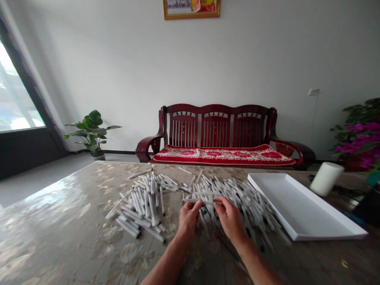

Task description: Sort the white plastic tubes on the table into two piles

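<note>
Between my two hands a slim whitish pen (204, 202) is held level above the table. My left hand (190, 215) pinches it near its left end, thumb on top. At its right end, the fingers of my right hand (228, 215) are closed on it. Just behind and to the right spreads a loose heap of white pen parts (252, 204), some with dark ends. Another pile of capped white pens (145, 198) lies to the left of my hands. Whether the held pen has its cap fully on I cannot tell.
A shallow white box lid (323, 215) lies on the patterned table (89, 237) at the right. Behind it stands a white cylinder (326, 179). Purple flowers (360, 140) are at the far right. A red wooden bench (215, 128) stands beyond the table.
</note>
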Demonstrator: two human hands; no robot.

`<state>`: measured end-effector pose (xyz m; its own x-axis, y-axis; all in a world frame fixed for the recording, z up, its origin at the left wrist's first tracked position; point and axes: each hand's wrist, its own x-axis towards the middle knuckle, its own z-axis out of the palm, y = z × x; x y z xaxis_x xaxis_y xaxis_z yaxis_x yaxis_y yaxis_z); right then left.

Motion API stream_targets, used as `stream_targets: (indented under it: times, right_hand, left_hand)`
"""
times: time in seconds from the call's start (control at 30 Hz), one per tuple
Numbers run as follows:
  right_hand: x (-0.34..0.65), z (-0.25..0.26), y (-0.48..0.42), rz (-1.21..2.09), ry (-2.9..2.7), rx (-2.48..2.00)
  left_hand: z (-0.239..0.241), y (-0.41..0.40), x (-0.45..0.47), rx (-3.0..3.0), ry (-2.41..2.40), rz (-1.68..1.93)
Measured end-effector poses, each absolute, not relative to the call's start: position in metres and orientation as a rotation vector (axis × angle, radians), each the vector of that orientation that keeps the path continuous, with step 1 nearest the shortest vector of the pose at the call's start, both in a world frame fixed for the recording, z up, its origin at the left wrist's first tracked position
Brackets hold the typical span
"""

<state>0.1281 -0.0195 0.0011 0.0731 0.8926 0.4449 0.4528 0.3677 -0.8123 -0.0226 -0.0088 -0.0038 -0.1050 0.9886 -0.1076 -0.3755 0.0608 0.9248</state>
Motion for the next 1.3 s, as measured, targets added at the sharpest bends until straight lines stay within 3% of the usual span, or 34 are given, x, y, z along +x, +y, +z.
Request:
stream_targets:
  times: [0.77, 1.0, 1.3]
  right_hand:
    - [0.1261, 0.0012, -0.0192, 0.553, -1.506, -1.207]
    - [0.1262, -0.0014, -0.0179, 0.829, -1.452, -1.25]
    - [0.1294, 0.0002, -0.0171, 0.658, -1.524, -1.225]
  left_hand:
    - [-0.0011, -0.0108, -0.0227, 0.82, 1.1, 1.405]
    - [0.0002, -0.0123, -0.0217, 0.831, 1.12, 1.415]
    - [0.001, -0.0112, -0.0236, 0.819, 1.168, 1.4]
